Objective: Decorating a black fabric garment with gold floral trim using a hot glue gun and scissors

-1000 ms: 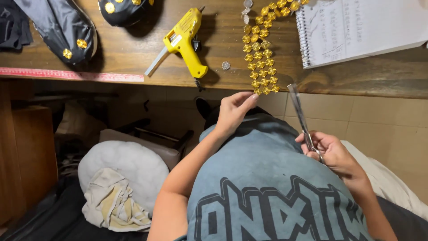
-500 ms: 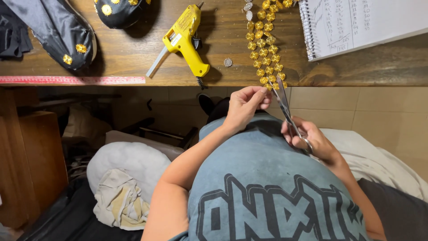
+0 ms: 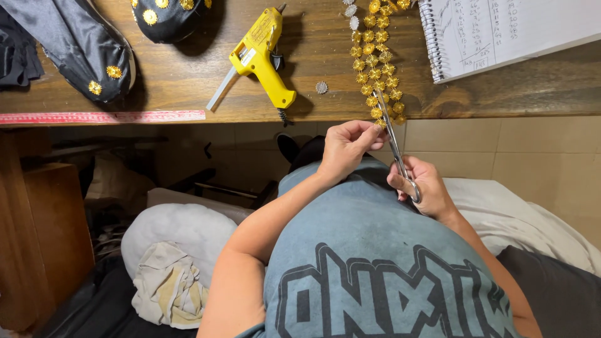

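Observation:
A strip of gold flower-shaped trim (image 3: 375, 62) lies across the wooden table (image 3: 188, 81) and hangs over its front edge. My left hand (image 3: 344, 147) pinches the hanging end of the trim at the table edge. My right hand (image 3: 422, 188) holds a pair of steel scissors (image 3: 395, 147) by the handles. The blades point up and reach the trim's lower end, just right of my left fingers.
A yellow glue gun (image 3: 263, 56) lies on the table left of the trim. Black fabric pieces with gold flowers (image 3: 87, 50) sit at the far left, a spiral notebook (image 3: 507, 31) at the right. A red ruler (image 3: 100, 117) runs along the table's edge. Cloth bundles (image 3: 169, 263) lie on the floor.
My right hand has brought the scissors leftward and up until the blades meet the trim's end. My left hand has stayed pinched on the trim at the table edge.

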